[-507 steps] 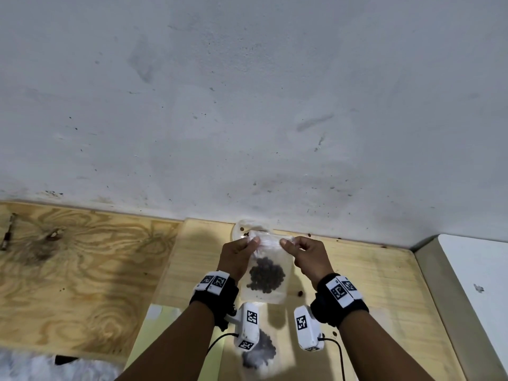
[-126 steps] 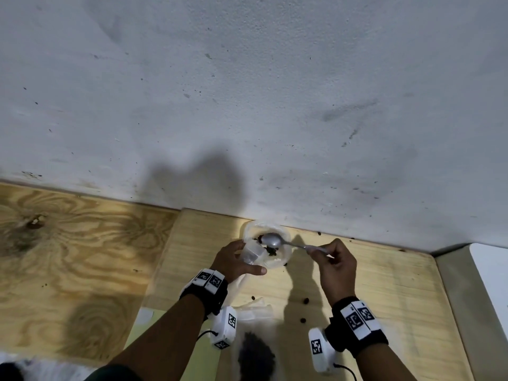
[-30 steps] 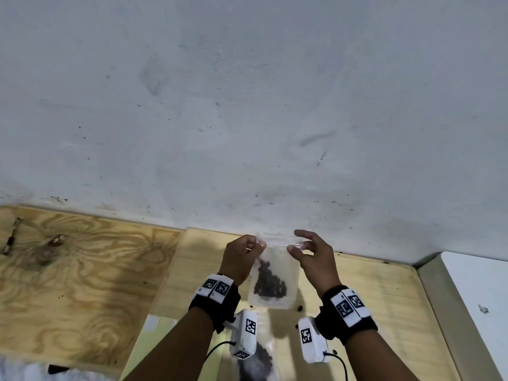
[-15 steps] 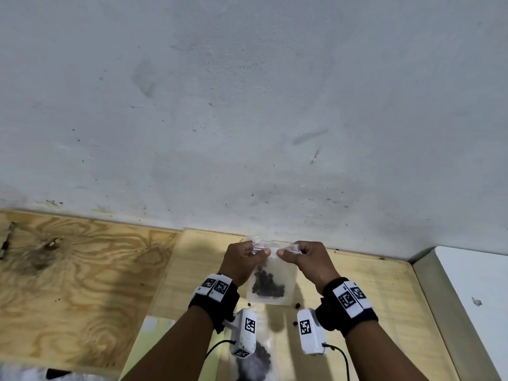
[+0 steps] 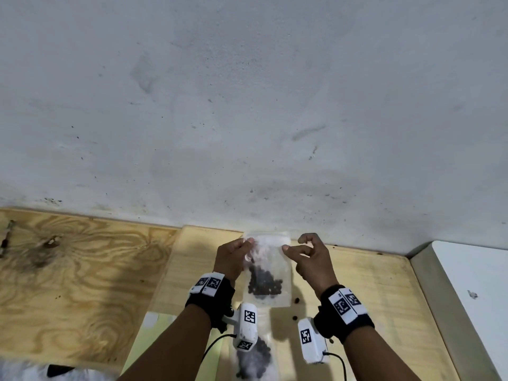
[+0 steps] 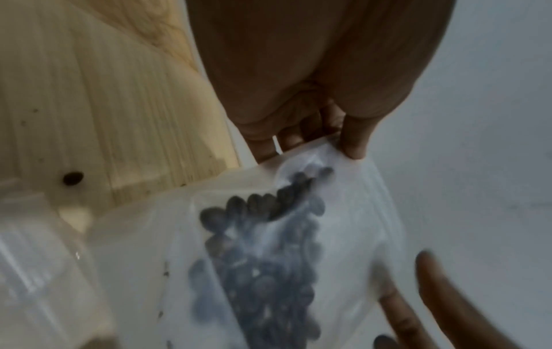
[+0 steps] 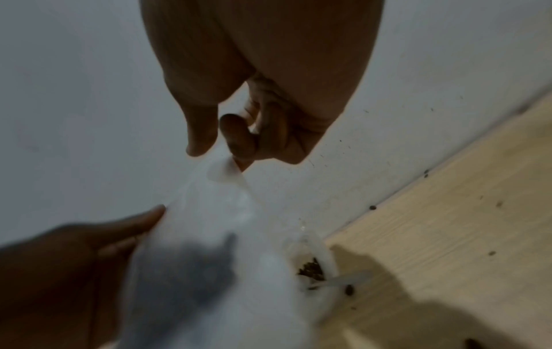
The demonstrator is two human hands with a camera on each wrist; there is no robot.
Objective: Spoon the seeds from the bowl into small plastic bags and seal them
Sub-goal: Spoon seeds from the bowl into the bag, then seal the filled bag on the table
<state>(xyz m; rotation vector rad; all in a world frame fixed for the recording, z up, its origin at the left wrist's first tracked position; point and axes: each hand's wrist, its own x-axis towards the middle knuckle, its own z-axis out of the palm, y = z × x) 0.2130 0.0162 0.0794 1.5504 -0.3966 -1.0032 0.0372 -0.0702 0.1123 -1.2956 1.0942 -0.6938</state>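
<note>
A small clear plastic bag (image 5: 268, 266) hangs upright over the table in front of the wall, with dark seeds (image 5: 264, 285) heaped in its lower half. My left hand (image 5: 233, 258) pinches its top left corner, thumb (image 6: 354, 144) in front and fingers behind. My right hand (image 5: 312, 259) is at the bag's top right edge. Its thumb and forefinger stand apart, and the bag's corner (image 7: 224, 170) lies just below them. The clear bowl (image 7: 317, 257) holds a few seeds and the spoon (image 7: 343, 280). In the head view the bag hides the bowl.
A second filled bag (image 5: 254, 358) lies on the pale board (image 5: 371, 292) below my wrists. Loose seeds (image 5: 297, 300) are scattered near it. The grey wall (image 5: 247, 119) rises close behind. Plywood (image 5: 71, 270) lies left, a white block (image 5: 467, 292) right.
Half a second ago both hands pinched the bag's top edge. Now my right thumb and forefinger have parted and the forefinger has lifted; the left hand still holds its corner.
</note>
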